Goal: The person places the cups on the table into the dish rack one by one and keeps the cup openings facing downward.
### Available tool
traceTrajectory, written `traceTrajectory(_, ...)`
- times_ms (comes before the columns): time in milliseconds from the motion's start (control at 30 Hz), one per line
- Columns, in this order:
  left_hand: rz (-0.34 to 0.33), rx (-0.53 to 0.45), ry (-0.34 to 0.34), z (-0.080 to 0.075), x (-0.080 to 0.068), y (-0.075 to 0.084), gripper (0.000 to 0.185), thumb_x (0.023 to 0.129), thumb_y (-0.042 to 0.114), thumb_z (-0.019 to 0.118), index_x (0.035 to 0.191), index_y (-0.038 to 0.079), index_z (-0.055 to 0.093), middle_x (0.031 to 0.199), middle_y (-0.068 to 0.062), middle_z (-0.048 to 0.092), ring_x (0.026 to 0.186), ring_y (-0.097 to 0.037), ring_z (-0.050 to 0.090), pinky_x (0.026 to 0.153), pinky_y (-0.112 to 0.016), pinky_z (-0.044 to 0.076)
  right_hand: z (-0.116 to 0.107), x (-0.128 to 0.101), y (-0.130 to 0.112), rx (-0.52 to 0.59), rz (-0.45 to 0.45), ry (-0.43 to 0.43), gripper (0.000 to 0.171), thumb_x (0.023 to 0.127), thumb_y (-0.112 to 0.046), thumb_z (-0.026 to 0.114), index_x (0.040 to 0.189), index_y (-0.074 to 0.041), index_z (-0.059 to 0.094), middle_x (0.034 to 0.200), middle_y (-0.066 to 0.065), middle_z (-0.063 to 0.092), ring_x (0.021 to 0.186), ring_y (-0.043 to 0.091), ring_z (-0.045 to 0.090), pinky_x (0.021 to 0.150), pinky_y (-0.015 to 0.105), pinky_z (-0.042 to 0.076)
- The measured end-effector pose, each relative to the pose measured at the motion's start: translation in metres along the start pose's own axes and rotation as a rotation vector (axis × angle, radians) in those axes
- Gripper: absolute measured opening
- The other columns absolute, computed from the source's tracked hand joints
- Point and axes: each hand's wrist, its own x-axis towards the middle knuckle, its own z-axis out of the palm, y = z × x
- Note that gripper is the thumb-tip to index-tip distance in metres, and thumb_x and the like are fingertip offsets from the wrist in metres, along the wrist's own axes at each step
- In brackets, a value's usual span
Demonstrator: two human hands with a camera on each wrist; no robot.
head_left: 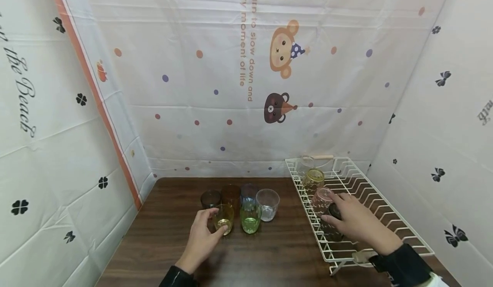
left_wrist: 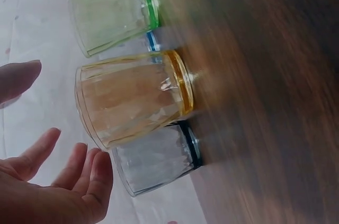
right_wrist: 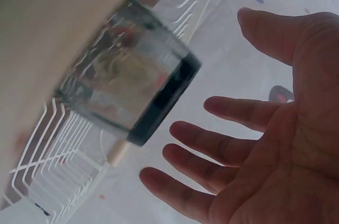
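My left hand (head_left: 201,240) is at the yellow glass (head_left: 224,219), thumb and fingers spread on either side of its rim. In the left wrist view the yellow glass (left_wrist: 135,97) stands upright on the table, and the fingertips (left_wrist: 101,163) are right by its rim. On the rack, my right hand (head_left: 356,222) is over a dark-tinted glass (head_left: 332,232) turned upside down. The right wrist view shows that glass (right_wrist: 127,75) base up, apart from the loosely spread fingers (right_wrist: 217,147).
Beside the yellow glass stand a grey glass (head_left: 210,198), brown glass (head_left: 230,194), blue glass (head_left: 249,191), green glass (head_left: 250,220) and clear glass (head_left: 268,202). The white wire rack (head_left: 385,210) also bears a pink glass (head_left: 320,198), yellowish glass (head_left: 314,179) and clear glass (head_left: 304,165).
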Motion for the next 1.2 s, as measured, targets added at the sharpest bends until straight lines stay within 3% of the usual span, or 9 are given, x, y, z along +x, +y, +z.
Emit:
traceTrajectory(200, -0.006, 0.073, -0.04, 0.002, 0.004, 0.0, 0.061, 0.089, 0.025, 0.088, 0.142, 0.009, 0.062, 0.142, -0.015, 0.056, 0.131, -0.035, 0.056, 0.104, -0.058, 0.052, -0.002, -0.001, -0.016, -0.008, -0.062, 0.097, 0.069, 0.095, -0.042, 0.079, 0.148, -0.002, 0.059, 0.134, 0.029, 0.067, 0.125, 0.053, 0.063, 0.101, 0.067, 0.051)
traceTrajectory(433, 0.098, 0.224, -0.075, 0.01, 0.014, -0.003, 0.068, 0.087, 0.027, 0.091, 0.143, 0.006, 0.059, 0.144, -0.021, 0.053, 0.131, -0.043, 0.054, 0.103, -0.06, 0.05, -0.003, 0.002, -0.039, 0.033, -0.113, 0.147, 0.06, 0.097, -0.042, 0.078, 0.139, -0.003, 0.065, 0.14, 0.025, 0.066, 0.131, 0.05, 0.061, 0.107, 0.068, 0.048)
traceTrajectory(567, 0.15, 0.287, -0.065, 0.016, 0.021, -0.004, 0.069, 0.086, 0.029, 0.091, 0.141, 0.005, 0.06, 0.141, -0.021, 0.055, 0.126, -0.041, 0.056, 0.102, -0.059, 0.05, -0.004, 0.004, -0.051, 0.056, -0.129, 0.166, 0.062, 0.097, -0.043, 0.077, 0.142, -0.002, 0.063, 0.141, 0.025, 0.064, 0.135, 0.049, 0.059, 0.107, 0.068, 0.048)
traceTrajectory(800, 0.162, 0.366, -0.066, 0.024, 0.028, -0.007, 0.067, 0.088, 0.034, 0.088, 0.141, 0.004, 0.059, 0.141, -0.023, 0.055, 0.125, -0.04, 0.056, 0.102, -0.058, 0.051, 0.0, 0.009, -0.066, 0.12, -0.172, 0.197, 0.067, 0.099, -0.042, 0.075, 0.151, -0.003, 0.057, 0.151, 0.027, 0.059, 0.147, 0.053, 0.048, 0.116, 0.074, 0.039)
traceTrajectory(1000, 0.155, 0.349, -0.051, 0.025, 0.028, -0.009, 0.063, 0.09, 0.033, 0.087, 0.14, 0.005, 0.061, 0.14, -0.022, 0.054, 0.124, -0.039, 0.055, 0.101, -0.056, 0.051, 0.007, 0.013, -0.072, 0.153, -0.159, 0.226, 0.066, 0.1, -0.043, 0.074, 0.152, -0.007, 0.056, 0.148, 0.02, 0.062, 0.145, 0.049, 0.052, 0.113, 0.077, 0.039)
traceTrajectory(1200, 0.128, 0.328, -0.078, 0.024, 0.029, -0.009, 0.064, 0.09, 0.035, 0.087, 0.142, 0.009, 0.061, 0.141, -0.02, 0.055, 0.125, -0.037, 0.054, 0.098, -0.054, 0.053, 0.009, 0.014, -0.073, 0.176, -0.17, 0.274, 0.064, 0.101, -0.04, 0.074, 0.152, -0.006, 0.056, 0.146, 0.021, 0.064, 0.139, 0.046, 0.059, 0.112, 0.068, 0.047)
